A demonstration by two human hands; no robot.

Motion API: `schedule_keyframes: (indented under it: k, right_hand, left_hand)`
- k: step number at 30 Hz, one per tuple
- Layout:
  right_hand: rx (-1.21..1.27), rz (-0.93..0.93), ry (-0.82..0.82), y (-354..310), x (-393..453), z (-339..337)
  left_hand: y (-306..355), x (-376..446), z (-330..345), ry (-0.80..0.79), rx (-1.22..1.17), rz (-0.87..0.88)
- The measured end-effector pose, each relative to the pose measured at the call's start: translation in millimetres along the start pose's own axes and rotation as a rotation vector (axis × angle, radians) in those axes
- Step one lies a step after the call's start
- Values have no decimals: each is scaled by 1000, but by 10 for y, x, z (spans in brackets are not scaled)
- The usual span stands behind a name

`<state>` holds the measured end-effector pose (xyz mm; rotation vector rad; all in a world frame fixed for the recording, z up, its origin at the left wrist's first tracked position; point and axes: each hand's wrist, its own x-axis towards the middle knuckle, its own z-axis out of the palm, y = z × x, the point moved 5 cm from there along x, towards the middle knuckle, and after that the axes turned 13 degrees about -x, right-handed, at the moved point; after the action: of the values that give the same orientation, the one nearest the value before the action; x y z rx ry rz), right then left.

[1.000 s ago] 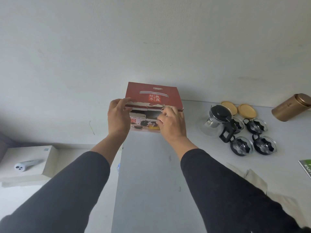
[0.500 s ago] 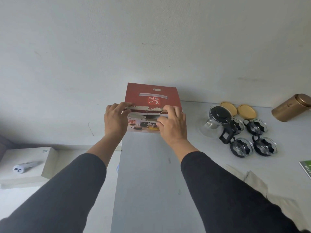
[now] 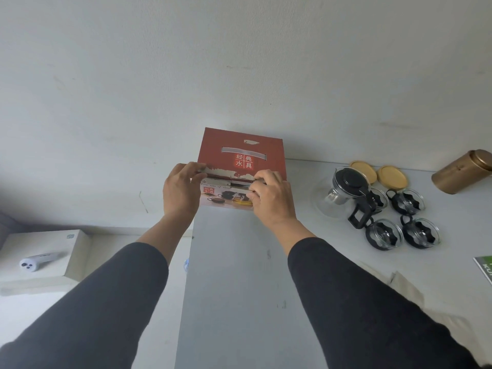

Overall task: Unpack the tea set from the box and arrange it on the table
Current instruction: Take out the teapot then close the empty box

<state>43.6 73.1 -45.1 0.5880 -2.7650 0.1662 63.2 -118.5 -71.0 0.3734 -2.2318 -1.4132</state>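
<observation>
The red tea set box [image 3: 241, 147] stands at the table's far left corner against the wall, its red lid flap lying nearly flat. My left hand [image 3: 181, 191] grips the flap's left front edge. My right hand [image 3: 271, 198] pinches the flap's right front edge against the box's picture side. To the right on the table stand a glass teapot [image 3: 343, 195] with a black lid and handle, several glass cups [image 3: 420, 233] in black holders, and two round wooden coasters [image 3: 392, 176].
A gold cylindrical tin [image 3: 463, 171] lies at the far right by the wall. A green booklet [image 3: 486, 267] and beige cloth [image 3: 404, 288] lie near the right edge. Left of the grey table [image 3: 234, 288], a white box [image 3: 48, 251] carries a small white device [image 3: 37, 262].
Both hands pressed the red lid flap down toward the box front, so the gap under it has narrowed. The box shifted slightly; the tea set has not moved.
</observation>
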Motion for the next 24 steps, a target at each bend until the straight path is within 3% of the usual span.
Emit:
schedule_keyframes:
  k: [7, 24]
  right_hand:
    - [112, 201, 36, 29, 105, 12]
    - [42, -10, 145, -143, 45, -48]
  left_hand:
    - [-77, 11, 7, -14, -50, -4]
    - [-61, 163, 39, 23, -134, 12]
